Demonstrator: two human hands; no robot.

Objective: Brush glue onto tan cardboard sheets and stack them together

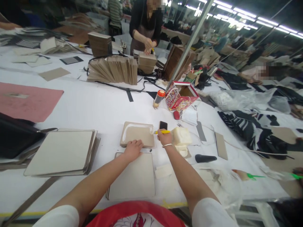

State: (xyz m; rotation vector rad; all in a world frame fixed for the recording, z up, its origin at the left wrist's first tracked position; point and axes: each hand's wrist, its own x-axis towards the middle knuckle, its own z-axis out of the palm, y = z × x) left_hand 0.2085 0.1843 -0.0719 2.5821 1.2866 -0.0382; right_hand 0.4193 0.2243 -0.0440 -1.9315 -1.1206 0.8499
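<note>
My right hand (165, 137) is closed around a yellow-handled brush (163, 132). The brush tip touches the right edge of a small stack of beige boards (138, 135). A white wet-looking line runs along the top board's left and far edges. My left hand (133, 150) lies on the near edge of that stack with its fingers stretched out, holding nothing. Beneath my left wrist is a larger pale board (132, 179), on top of others. Just right of my right hand stands a cream-coloured block-shaped container (181, 135); its contents cannot be made out.
Larger boards (61, 151) are stacked at the left. A black phone (163, 125), a red-lidded jar (158, 99) and a red patterned paper bag (181, 96) stand beyond. A dark tapered object (205, 158) lies at right. Across the table a person (146, 28) handles stacked pieces.
</note>
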